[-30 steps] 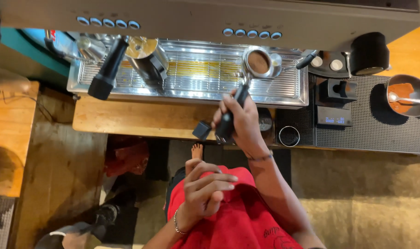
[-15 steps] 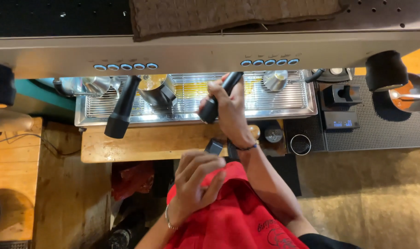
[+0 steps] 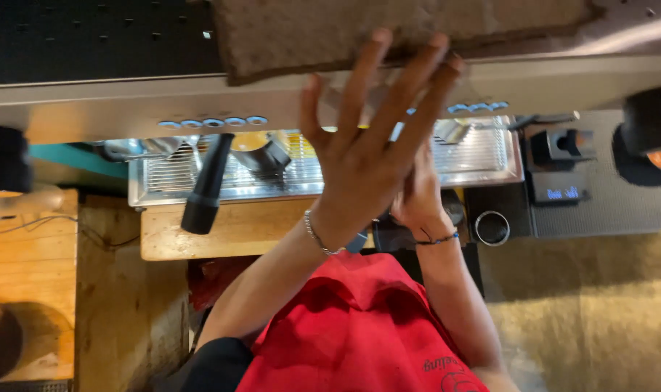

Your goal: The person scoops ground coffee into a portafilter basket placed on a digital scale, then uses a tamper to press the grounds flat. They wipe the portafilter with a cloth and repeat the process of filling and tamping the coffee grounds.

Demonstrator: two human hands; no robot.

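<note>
Steel espresso machine [image 3: 490, 83] fills the far side. One left hand [image 3: 367, 156] rises spread, fingers released, reaching toward a brown cloth [image 3: 418, 29] on top. One right hand [image 3: 421, 192] sits behind it; its grip cannot be told. One black-handled portafilter [image 3: 207, 181] remains locked in at left; cloth not yet grasped.

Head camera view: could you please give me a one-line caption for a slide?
Left hand raised open above the espresso machine, right hand behind it.
</note>
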